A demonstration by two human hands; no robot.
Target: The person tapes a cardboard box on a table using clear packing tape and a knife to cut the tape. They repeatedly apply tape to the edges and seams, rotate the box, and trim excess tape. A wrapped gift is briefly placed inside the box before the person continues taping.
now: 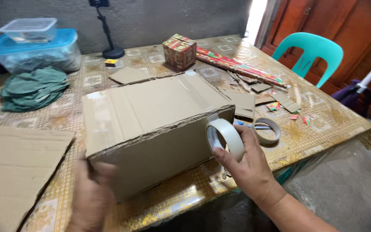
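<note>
Both hands work at the counter (323, 129) edge. My right grip (245, 165) is closed around a tape roll (225, 138), touching the box (155, 129) corner; my left grip (92, 193), blurred, presses flat against the box's near-left face.

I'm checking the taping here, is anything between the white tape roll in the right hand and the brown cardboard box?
Nothing visible. The right hand holds the white ring-shaped tape roll right against the near right corner of the brown cardboard box. The left hand rests on the box's near left corner.
</note>
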